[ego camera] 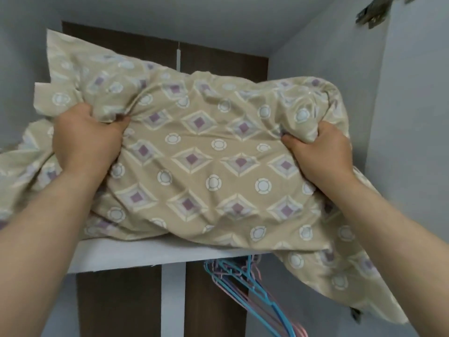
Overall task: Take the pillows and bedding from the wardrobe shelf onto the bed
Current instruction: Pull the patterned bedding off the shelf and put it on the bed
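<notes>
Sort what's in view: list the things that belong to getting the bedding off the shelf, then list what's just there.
Part of the job:
patterned pillow
left hand
right hand
wardrobe shelf

Just there:
plastic hangers under the shelf
door hinge, top right

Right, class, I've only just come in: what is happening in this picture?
A person is reaching up into a wardrobe. The left hand and right hand each clutch a bunch of the beige patterned pillow, which sits on the white shelf, its loose cover hanging over the front edge at the right. Blue and pink hangers hang below the shelf.
</notes>
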A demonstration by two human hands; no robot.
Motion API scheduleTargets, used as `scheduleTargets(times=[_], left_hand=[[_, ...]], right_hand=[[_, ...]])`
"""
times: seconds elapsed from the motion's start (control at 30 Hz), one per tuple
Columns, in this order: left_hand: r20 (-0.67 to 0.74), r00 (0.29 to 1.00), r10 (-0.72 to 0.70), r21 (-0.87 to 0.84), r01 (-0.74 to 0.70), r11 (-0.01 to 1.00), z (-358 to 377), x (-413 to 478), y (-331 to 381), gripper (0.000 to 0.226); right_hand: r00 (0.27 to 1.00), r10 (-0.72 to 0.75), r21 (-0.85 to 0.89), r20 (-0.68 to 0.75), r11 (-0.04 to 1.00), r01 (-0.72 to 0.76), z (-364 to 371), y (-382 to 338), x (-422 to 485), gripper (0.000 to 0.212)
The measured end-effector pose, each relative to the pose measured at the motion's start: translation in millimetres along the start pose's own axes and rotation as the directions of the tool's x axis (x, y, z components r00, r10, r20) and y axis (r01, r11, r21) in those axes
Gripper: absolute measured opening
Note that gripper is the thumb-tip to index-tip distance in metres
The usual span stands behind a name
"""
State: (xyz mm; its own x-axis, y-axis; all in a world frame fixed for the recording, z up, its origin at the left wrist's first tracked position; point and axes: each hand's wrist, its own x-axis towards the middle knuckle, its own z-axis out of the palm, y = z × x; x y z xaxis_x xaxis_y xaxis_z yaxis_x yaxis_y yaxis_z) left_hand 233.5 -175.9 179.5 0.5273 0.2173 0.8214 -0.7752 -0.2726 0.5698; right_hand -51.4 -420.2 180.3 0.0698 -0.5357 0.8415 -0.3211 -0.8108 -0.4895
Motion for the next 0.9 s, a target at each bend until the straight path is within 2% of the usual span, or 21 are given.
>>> scheduleTargets(times=[0.23,0.57,0.9], left_hand=[[0.06,0.998,-0.024,0.053,0.021,0.998,-93.4,-54.8,30.1,0.045],[0.073,0.993,-0.088,0.12,0.079,0.99,-233.3,-149.2,71.6,0.044],[0.167,0.971,-0.169,0.111,0.152,0.982,-311.1,-220.0,93.1,0.039]], right_hand=[[0.996,0.044,0.072,0.081,0.996,-0.05,-64.3,-3.4,-63.2,0.051],[0.99,0.055,0.069,0.128,0.996,-0.064,-183.2,-2.6,-159.8,0.049],[0.976,0.139,0.025,0.167,0.989,-0.145,-273.0,-4.8,-247.1,0.051]])
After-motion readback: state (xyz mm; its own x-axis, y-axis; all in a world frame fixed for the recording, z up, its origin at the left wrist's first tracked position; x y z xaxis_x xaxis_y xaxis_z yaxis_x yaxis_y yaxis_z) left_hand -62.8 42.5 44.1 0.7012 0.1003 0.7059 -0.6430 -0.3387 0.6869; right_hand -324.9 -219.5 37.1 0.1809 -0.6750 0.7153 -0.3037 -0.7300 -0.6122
